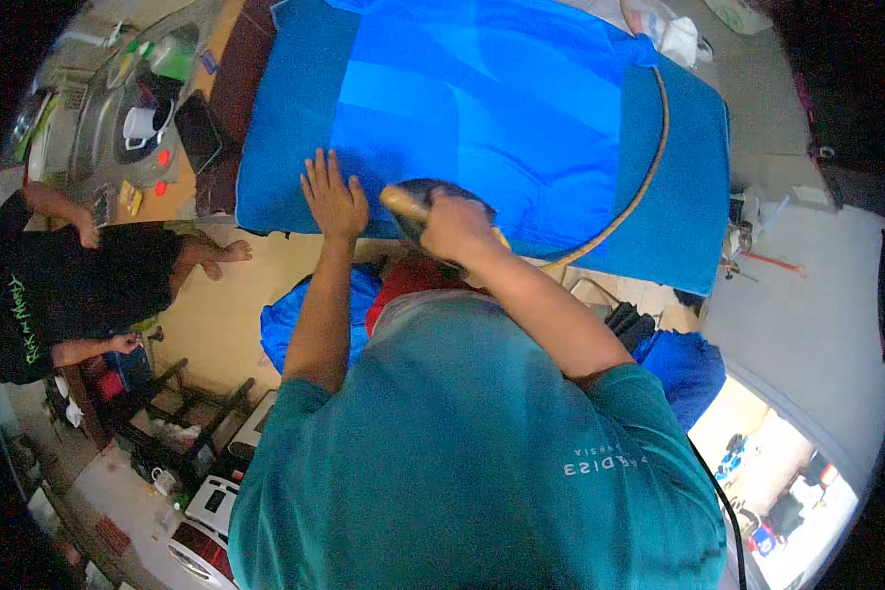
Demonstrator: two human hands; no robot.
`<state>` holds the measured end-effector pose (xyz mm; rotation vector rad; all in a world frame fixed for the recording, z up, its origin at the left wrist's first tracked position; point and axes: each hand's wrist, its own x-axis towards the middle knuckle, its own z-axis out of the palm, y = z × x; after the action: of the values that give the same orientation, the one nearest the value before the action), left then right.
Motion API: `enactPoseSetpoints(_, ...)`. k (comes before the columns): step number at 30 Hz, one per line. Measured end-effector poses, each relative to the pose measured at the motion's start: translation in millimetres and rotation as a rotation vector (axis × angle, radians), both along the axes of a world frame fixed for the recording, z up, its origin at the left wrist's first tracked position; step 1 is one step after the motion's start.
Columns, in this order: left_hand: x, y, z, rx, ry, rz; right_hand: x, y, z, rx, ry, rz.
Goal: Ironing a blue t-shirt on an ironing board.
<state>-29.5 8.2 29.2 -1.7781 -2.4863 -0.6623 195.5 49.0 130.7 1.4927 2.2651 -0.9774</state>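
Bright blue fabric (486, 110) lies spread over a board or table with a teal cover (287, 133). At its near edge my right hand (453, 225) grips the handle of a clothes iron (431, 195), whose dark body is partly hidden by the hand. From the right, a brown cord or hose (663, 140) curves over the cover toward the iron and my forearm. My left hand (335, 195) rests flat, fingers spread, near the fabric's left edge and holds nothing. The iron's soleplate is hidden.
At left, a person in black (81, 287) sits by a cluttered table with a white mug (141, 125) and a dark phone or tablet (199, 133). Blue fabric bundles (302, 317) lie below the board on both sides. A dark stool frame (191, 402) stands lower left.
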Motion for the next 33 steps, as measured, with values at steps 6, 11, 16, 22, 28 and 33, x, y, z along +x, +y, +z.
enactPoseSetpoints(6,-8.7,16.2,-23.2,-0.082,0.122,0.029,147.5,37.2,-25.2,0.108,-0.024,-0.504)
enactPoseSetpoints(11,-1.2,19.2,-22.0,-0.091,0.129,0.019,267.9,51.0,-40.2,0.154,-0.013,-0.726)
enactPoseSetpoints(16,-12.3,17.1,-28.1,-0.116,0.099,-0.018,241.1,24.7,-20.0,0.041,-0.010,-0.568)
enactPoseSetpoints(22,-23.0,16.6,-25.8,-0.075,0.097,-0.010,172.3,23.7,-10.3,0.099,-0.089,-0.551)
enactPoseSetpoints(28,-9.7,22.5,-15.9,-0.117,0.067,-0.033,257.2,65.2,-28.6,0.254,-0.107,-1.006)
enactPoseSetpoints(33,-9.5,22.3,-9.0,-0.118,0.003,-0.021,280.2,51.3,-25.8,0.176,-0.123,-1.043)
